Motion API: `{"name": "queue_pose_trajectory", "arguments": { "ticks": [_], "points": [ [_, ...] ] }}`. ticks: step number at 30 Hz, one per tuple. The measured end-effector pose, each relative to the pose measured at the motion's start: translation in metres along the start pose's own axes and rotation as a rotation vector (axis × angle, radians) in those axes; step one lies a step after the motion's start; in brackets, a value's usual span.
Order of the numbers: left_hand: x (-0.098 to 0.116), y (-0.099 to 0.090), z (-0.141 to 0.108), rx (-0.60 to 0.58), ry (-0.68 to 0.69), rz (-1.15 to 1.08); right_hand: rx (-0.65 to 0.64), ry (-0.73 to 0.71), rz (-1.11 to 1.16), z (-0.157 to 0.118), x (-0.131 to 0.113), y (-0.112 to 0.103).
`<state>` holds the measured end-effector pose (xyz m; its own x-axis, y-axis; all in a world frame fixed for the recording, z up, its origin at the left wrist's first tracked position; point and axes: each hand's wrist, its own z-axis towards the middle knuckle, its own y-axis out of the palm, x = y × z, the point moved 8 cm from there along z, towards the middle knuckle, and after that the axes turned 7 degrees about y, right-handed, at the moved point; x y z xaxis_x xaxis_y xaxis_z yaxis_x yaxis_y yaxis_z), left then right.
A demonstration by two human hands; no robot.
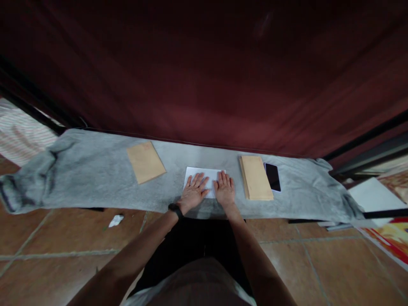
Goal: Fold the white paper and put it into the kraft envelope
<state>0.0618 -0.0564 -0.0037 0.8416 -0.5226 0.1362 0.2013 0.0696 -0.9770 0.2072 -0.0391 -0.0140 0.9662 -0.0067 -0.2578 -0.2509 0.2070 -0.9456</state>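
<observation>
A white sheet of paper lies in front of me on a grey cloth. My left hand is spread flat over its left part, fingers apart, with a black band on the wrist. On the right part rests my right hand, palm down and fingers stretched out. Both hands partly hide the paper, so I cannot tell if it is folded. To the left is a single tan envelope, set at an angle. A stack of tan envelopes sits to the right of my right hand.
A dark-screened phone lies just right of the stack. The grey cloth covers a long narrow surface against a dark red panel. Below, a crumpled white scrap is on the tiled floor. Colourful printed material is at far right.
</observation>
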Motion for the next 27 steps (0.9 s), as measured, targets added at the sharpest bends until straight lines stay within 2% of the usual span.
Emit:
{"name": "queue_pose_trajectory", "arguments": {
  "ticks": [6,15,27],
  "points": [
    [-0.001,-0.005,-0.022,0.017,0.02,-0.015,-0.016,0.002,-0.019,-0.001,0.0,0.0],
    [-0.004,-0.01,-0.038,0.022,-0.001,0.007,-0.028,-0.012,-0.048,-0.001,0.001,0.001],
    [-0.005,-0.019,-0.058,0.02,-0.137,0.061,0.05,-0.05,-0.071,-0.003,0.001,0.001]
  ]
}}
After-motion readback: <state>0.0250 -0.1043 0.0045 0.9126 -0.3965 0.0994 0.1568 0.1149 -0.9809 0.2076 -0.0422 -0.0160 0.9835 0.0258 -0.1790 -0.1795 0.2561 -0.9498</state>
